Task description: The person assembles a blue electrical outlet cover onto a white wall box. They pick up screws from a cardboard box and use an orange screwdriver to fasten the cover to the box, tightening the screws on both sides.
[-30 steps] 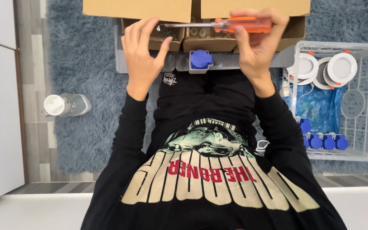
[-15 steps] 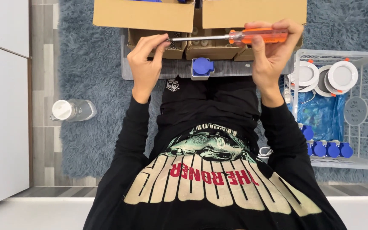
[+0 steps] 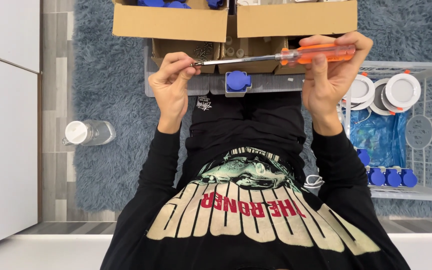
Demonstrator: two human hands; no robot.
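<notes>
**Orange-handled screwdriver held level between two hands**

Orange translucent plastic forms the handle of a long screwdriver (image 3: 276, 56) with a slim steel shaft, held level across the middle of the view. The right hand (image 3: 328, 75) is wrapped around the handle, fingers curled over the top and thumb pressed up against its near side. The left hand (image 3: 172, 82) pinches the shaft's tip between thumb and bent fingertips; whether a screw sits there is too small to tell.

Just beyond the tool stands a brown cardboard box (image 3: 236, 25) with open flaps and small inner compartments, one holding what look like dark screws. It rests on a grey flat tray (image 3: 201, 87), and a round blue plastic socket cover (image 3: 238, 81) sits at the tray's near edge, between the two hands.

Everything lies on a shaggy grey-blue rug (image 3: 106, 100). To the right is a white wire basket (image 3: 428, 125) holding round white lamp fittings, a blue plastic bag and a row of blue socket parts along its near side. On the left, a clear plastic bottle with a white cap (image 3: 87, 133) lies at the rug's edge, well apart from the hands.
</notes>
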